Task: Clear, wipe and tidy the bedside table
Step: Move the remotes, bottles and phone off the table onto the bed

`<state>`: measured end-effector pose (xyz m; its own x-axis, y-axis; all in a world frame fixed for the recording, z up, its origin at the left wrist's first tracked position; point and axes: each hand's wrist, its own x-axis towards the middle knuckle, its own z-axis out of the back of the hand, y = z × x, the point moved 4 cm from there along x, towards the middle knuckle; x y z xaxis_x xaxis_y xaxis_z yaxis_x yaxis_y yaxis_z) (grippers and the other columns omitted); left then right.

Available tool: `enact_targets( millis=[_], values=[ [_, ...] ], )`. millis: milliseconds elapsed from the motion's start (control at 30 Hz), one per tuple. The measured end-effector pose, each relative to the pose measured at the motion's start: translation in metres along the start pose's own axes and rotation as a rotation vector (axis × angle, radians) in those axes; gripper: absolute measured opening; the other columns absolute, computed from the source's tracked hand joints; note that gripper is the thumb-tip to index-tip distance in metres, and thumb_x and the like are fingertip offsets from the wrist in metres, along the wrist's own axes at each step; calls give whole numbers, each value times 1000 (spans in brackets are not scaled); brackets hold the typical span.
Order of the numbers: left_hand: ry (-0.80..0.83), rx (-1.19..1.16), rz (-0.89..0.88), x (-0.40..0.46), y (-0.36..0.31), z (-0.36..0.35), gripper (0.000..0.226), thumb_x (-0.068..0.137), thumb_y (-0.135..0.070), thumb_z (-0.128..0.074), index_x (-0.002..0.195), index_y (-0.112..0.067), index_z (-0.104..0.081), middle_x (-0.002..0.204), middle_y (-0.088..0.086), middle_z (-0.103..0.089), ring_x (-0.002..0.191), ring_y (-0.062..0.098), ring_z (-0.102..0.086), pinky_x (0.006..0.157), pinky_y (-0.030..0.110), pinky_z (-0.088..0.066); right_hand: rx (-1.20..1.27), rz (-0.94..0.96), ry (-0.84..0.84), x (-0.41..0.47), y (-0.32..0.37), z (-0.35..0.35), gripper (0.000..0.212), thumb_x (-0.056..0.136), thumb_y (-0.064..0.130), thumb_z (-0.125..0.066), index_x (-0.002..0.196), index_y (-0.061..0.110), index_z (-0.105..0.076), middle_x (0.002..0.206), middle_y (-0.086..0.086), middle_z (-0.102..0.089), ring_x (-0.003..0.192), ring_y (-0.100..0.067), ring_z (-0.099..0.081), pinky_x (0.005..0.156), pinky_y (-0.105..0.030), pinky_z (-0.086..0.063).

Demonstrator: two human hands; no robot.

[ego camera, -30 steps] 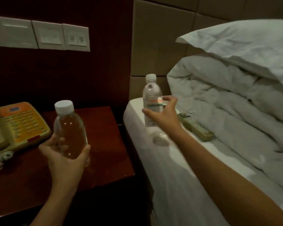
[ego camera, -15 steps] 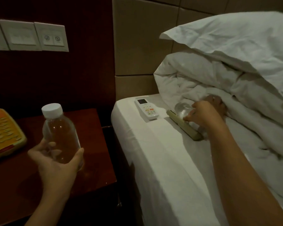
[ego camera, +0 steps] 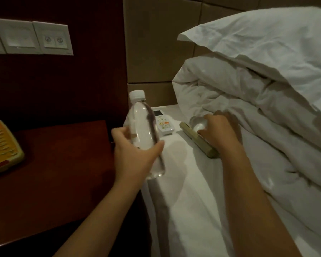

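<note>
Left hand (ego camera: 135, 156): holds a clear bottle (ego camera: 143, 134) upright over the bed's left edge.
Right hand (ego camera: 218, 132): wraps a second bottle (ego camera: 198, 124) lying on the bed (ego camera: 193, 210).

One view only, head-worn, wide-angle. Looks forward and down from above the person's forearms, at the seam between the dark wooden bedside table (ego camera: 59, 164) on the left and the bed's white sheet (ego camera: 193, 201) on the right. Faces the padded headboard (ego camera: 156, 43) and wall switch panel (ego camera: 35, 38). Close range: both forearms fill the lower frame. Edges bend slightly.
</note>
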<state>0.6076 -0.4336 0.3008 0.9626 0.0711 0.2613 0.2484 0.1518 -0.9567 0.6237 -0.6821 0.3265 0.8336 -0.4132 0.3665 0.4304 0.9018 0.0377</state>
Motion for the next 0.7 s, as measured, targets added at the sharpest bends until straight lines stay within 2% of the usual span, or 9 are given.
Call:
enact_targets(
  millis=[67,133,200,267,400,500,567,633,700],
  values=[
    [67,-16,69,0,-7,-24,73,63,-30,-85,113,-24,-33,100,-11,-45,87,6,-50,64,15,-39,134,78,-89,-3,9,7,48,85,47,-56,125,21,-56,128,-8,-54,115,-30,-49,98,-45,-40],
    [136,-8,164,-1,-8,-46,71,63,-39,-83,109,-28,-31,97,-10,-47,84,8,-52,68,24,-47,454,108,-123,-6,19,18,43,89,45,-54,127,25,-56,126,-5,-57,110,-22,-54,94,-41,-46],
    [174,24,247,-3,-2,-64,70,61,-46,-81,108,-27,-33,102,-3,-54,87,15,-58,75,34,-54,857,126,-8,-11,30,24,41,90,45,-54,129,29,-55,119,0,-61,99,-14,-59,84,-34,-52],
    [202,49,323,-4,6,-77,72,60,-53,-78,111,-23,-35,106,2,-58,88,20,-62,77,38,-56,992,159,155,-18,41,24,45,88,47,-57,131,34,-53,115,2,-62,98,-13,-61,82,-34,-54],
    [225,127,424,-3,16,-91,88,60,-62,-70,125,-14,-35,117,9,-57,98,29,-62,81,42,-56,729,249,315,-21,50,13,39,88,37,-61,127,28,-59,125,-3,-62,111,-18,-59,95,-34,-48],
    [313,104,419,-4,12,-100,88,55,-59,-67,126,-13,-43,119,10,-57,102,30,-62,82,42,-56,556,272,326,-16,44,14,38,86,29,-65,124,21,-62,124,-5,-64,110,-19,-59,87,-25,-42],
    [343,25,420,-8,9,-105,84,48,-55,-65,121,-16,-49,118,9,-57,101,30,-62,81,45,-56,425,278,296,-13,38,20,38,84,26,-67,120,16,-65,120,-8,-66,109,-22,-60,89,-28,-44],
    [367,-5,433,-13,10,-104,72,49,-51,-66,113,-21,-52,113,8,-60,96,29,-64,78,46,-57,358,290,255,-10,35,21,41,81,29,-69,120,15,-65,120,-10,-66,112,-25,-57,96,-33,-44],
    [394,-16,434,-18,14,-98,40,62,-50,-70,92,-28,-55,94,5,-64,81,26,-66,66,39,-59,338,282,288,-12,38,17,47,80,32,-71,124,16,-62,125,-9,-63,117,-25,-54,98,-34,-42]
  ],
)
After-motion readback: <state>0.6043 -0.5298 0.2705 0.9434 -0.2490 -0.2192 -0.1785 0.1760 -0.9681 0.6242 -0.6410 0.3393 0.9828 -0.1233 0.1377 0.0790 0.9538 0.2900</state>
